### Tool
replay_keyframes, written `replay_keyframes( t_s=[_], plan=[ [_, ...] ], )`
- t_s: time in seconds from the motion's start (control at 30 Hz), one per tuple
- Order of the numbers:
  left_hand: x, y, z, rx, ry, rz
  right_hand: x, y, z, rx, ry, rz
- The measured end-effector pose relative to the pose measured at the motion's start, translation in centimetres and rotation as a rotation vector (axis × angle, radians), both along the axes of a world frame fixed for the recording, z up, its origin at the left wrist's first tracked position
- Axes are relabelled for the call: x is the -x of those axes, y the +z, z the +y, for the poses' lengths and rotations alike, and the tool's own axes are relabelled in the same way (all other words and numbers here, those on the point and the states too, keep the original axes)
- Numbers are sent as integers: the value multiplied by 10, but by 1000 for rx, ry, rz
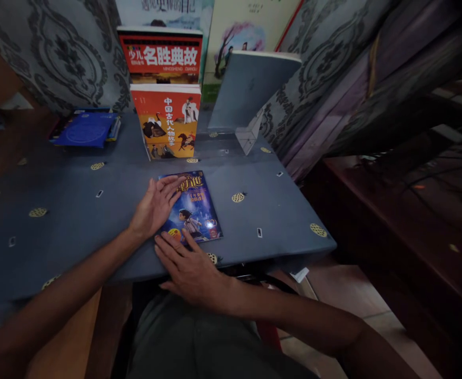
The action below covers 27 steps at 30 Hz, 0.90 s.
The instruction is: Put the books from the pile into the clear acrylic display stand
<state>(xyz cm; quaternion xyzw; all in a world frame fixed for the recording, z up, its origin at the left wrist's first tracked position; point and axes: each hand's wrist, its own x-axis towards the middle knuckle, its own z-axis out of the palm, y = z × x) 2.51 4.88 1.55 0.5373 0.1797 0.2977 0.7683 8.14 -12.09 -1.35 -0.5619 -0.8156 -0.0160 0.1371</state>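
Note:
A dark blue illustrated book (199,205) lies flat near the front edge of the table, its cover facing up. My left hand (155,206) rests along the book's left side, fingers stretched over the upper part of the cover. At the book's lower edge is my right hand (193,271), fingers extended and spread, with the tips on the bottom of the cover. Neither hand is wrapped around anything. Behind the book stands an orange-red book (170,123), upright with its cover towards me.
A red-topped book (161,58) and a large green book (234,31) stand at the back. A grey-blue board (252,89) leans on a clear stand (249,134). Several books lie under a blue book (86,129) at the left. The patterned tablecloth (270,205) ends at the right.

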Motion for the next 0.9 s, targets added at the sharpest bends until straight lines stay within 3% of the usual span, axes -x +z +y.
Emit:
replay_keyframes(
  t_s=[0.23, 0.67, 0.9],
  plan=[
    [1, -4, 1, 19, -19, -18, -4, -2, -7, 0, -8, -11],
    [0, -2, -4, 2, -29, -17, -52, -1, -69, 37, -265, 50],
    [-1, -5, -13, -75, -27, -73, -81, 10, -49, 123, -218, 72]
  ],
)
